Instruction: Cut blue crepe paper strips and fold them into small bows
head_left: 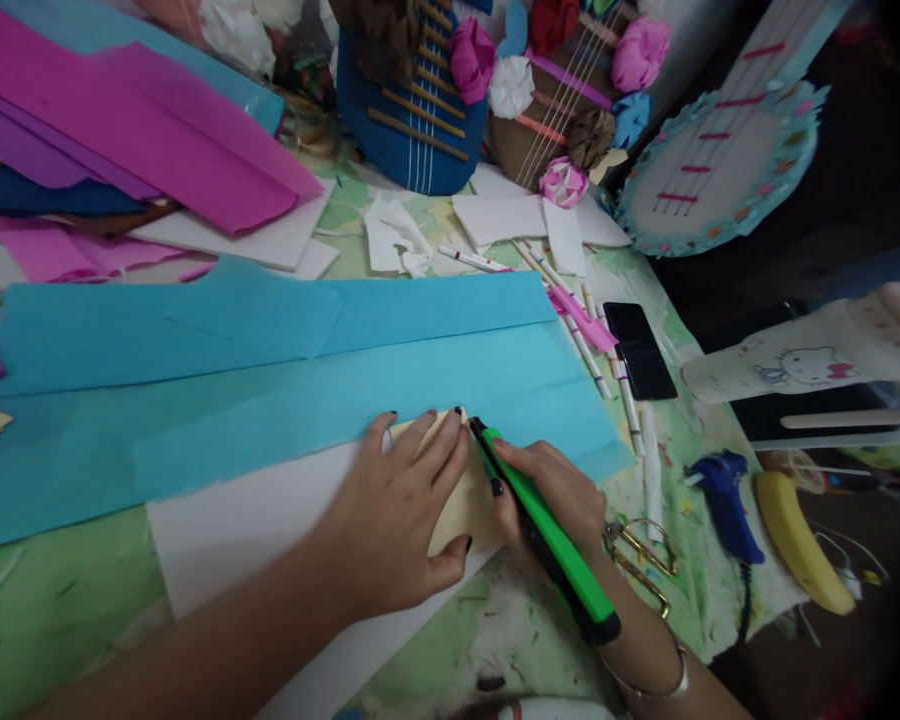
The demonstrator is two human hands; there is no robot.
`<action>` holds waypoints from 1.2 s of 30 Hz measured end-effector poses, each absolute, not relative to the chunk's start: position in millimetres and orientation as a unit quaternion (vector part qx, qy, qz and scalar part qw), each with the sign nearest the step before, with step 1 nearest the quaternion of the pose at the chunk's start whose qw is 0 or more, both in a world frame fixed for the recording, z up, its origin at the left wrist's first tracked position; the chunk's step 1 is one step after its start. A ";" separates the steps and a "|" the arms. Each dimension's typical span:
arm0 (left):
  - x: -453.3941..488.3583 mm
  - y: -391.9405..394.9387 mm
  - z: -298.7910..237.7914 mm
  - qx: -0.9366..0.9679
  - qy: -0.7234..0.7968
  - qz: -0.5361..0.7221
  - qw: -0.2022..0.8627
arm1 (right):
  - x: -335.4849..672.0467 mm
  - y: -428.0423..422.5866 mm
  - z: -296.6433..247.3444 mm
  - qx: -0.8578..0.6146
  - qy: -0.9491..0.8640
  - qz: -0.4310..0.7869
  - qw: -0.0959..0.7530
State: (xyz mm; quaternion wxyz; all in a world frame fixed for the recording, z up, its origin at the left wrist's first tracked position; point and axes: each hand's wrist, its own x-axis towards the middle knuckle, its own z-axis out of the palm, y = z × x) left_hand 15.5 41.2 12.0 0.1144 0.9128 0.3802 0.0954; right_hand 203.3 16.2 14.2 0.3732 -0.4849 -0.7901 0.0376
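Note:
My left hand [401,520] lies flat with its fingers spread, pressing a cream-coloured piece of card [461,510] down. Beneath the card is a white sheet [247,530], and the card's top edge meets long turquoise paper [270,420]. My right hand [559,500] is closed around a green and black box cutter [551,535]. The cutter slants, with its dark tip at the upper right edge of the card, close to my left fingertips. Whether a blade is out I cannot tell.
Gold-handled scissors [641,560], a blue glue gun [727,505] and a yellow banana-shaped object [802,540] lie to the right. Beyond are a black phone [641,350], several markers [589,355] and a white tumbler [802,350]. Decorated guitar shapes [412,110] stand behind; pink paper [157,120] lies left.

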 end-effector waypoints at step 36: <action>14.7 43.0 15.7 0.914 0.380 0.085 0.111 | 203.4 13.5 20.2 -0.476 -0.791 0.042 0.382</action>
